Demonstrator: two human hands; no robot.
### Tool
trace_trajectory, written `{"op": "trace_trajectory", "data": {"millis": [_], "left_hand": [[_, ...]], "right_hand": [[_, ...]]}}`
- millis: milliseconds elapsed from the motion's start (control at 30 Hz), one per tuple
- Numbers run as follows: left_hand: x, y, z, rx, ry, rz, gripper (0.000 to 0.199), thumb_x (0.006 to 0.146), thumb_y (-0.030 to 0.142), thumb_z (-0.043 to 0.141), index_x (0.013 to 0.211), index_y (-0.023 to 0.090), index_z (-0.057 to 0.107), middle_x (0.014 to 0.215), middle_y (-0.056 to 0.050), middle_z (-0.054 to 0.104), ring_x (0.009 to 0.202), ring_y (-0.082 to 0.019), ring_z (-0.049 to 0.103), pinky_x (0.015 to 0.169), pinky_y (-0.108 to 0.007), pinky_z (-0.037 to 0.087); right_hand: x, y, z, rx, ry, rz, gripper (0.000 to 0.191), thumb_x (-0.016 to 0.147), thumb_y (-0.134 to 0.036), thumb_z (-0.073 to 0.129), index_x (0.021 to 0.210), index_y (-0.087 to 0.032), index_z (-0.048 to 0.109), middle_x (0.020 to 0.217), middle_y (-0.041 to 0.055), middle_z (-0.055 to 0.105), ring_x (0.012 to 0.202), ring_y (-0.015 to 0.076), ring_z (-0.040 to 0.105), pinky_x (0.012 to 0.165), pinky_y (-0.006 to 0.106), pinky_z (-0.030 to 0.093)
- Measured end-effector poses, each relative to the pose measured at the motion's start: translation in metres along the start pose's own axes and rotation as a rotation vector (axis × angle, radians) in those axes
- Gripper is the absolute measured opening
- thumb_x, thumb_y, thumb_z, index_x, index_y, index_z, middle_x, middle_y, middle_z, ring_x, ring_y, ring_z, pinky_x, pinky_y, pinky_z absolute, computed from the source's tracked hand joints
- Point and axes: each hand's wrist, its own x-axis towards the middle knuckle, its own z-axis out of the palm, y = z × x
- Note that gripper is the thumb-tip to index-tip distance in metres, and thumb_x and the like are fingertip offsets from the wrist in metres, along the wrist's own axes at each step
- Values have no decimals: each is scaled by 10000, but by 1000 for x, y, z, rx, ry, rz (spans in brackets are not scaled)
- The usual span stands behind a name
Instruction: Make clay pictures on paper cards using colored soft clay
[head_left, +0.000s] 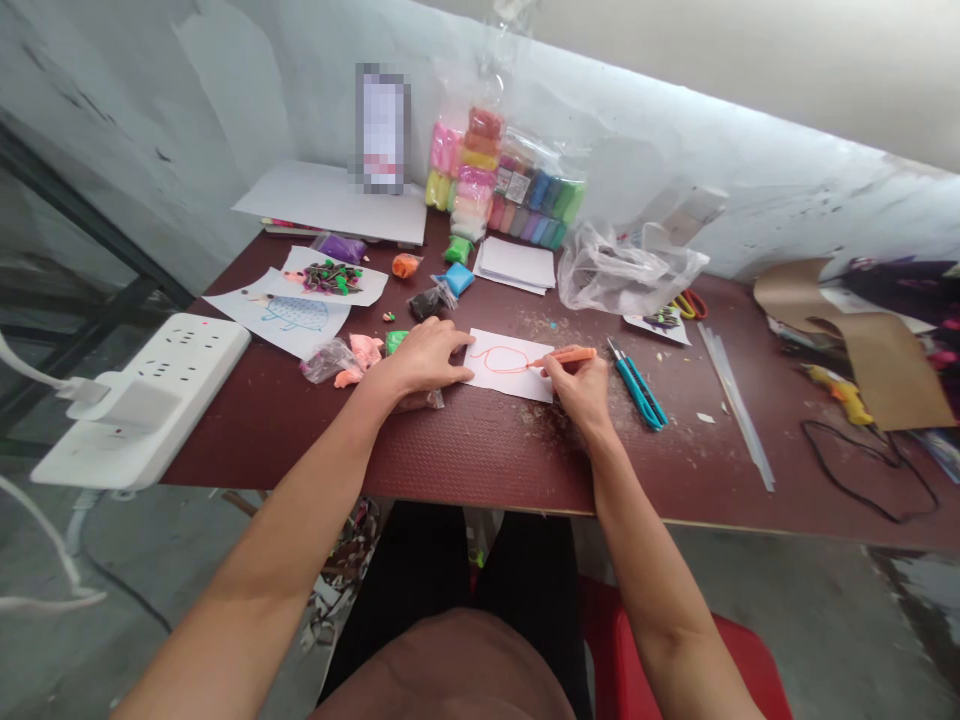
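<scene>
Far left on my feed sits a white power strip [142,400] with a white plug in it, at the edge of the dark red table [300,445]. Next along, a sheet with a blue hedgehog drawing [281,315] overlaps a second sheet carrying green and purple clay spikes [334,277]. An upright card [382,128] behind them is pixelated, so I can't read it.

Beside it, a clear plastic bag [480,170] holds bars of clay in pink, yellow, orange and white, and blue and green shades fill a packet [536,200] with small labels too tiny for me to make out. Smaller clear bags of purple, orange, green, blue and pink clay are scattered across the tabletop.

Mid-table, the left hand [424,358] lies flat, its fingers only lightly spread, pinning a white paper sheet [506,365] at its left edge; no grip there. The sheet lies between the hands, with a looping orange outline on it. The right hand [577,388] has its fingers closed narrowly around an orange marker [570,355], whose tip touches the sheet.

To the right lie a blue utility knife [637,388], red-handled scissors [691,304], clear glue sticks [735,405], a yellow glue gun [840,395] with a black cord [870,470], and brown kraft paper [855,345].
</scene>
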Motion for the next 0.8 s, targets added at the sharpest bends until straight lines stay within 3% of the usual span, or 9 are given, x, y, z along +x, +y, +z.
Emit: {"op": "trace_trajectory", "data": {"millis": [633,800], "left_hand": [[-1,1,-2,-19,-14,-18,549,873,420,691,1382,214,703,1129,-108,684,1081,-303,574,942,-376,442],[0,0,0,-27,1,-16,495,869,422,703,1328,239,724,1116,-98,678,1081,-301,566,940,-378,440]], "right_hand": [[2,3,-3,-40,-24,15,162,686,-354,615,666,-202,667,577,5,629,508,138,509,514,271,370],[2,3,-8,-94,78,10,88,687,-290,614,637,-219,632,571,-17,599,542,139,507,542,272,370]]}}
